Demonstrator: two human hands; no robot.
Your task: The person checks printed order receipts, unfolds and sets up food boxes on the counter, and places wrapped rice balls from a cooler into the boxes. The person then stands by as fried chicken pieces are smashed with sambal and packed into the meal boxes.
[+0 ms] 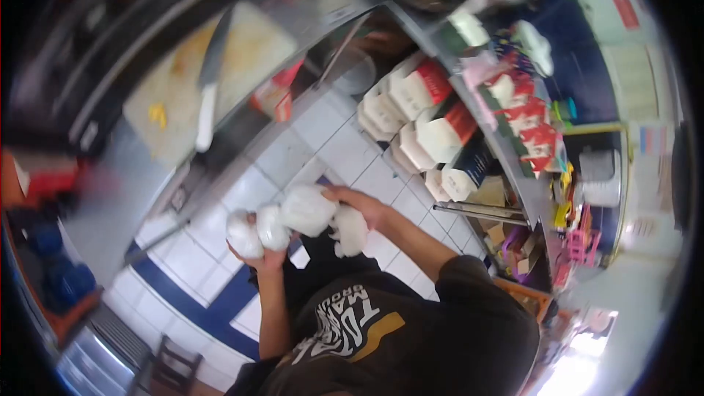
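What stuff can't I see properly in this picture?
All in the head view:
- White bundles: whatever is inside is hidden by the white wrapping.
- Left hand: partly covered by the bundles.
- Boxes: their small print is too tiny and blurred to read.
- Chair: part is cut off by the bottom edge.

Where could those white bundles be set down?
Bare room for the white bundles: the cutting board, between the knife and its right edge; perhaps the blurred metal counter below-left of the board. Crowded: the right side, with red-and-white boxes and white cartons.
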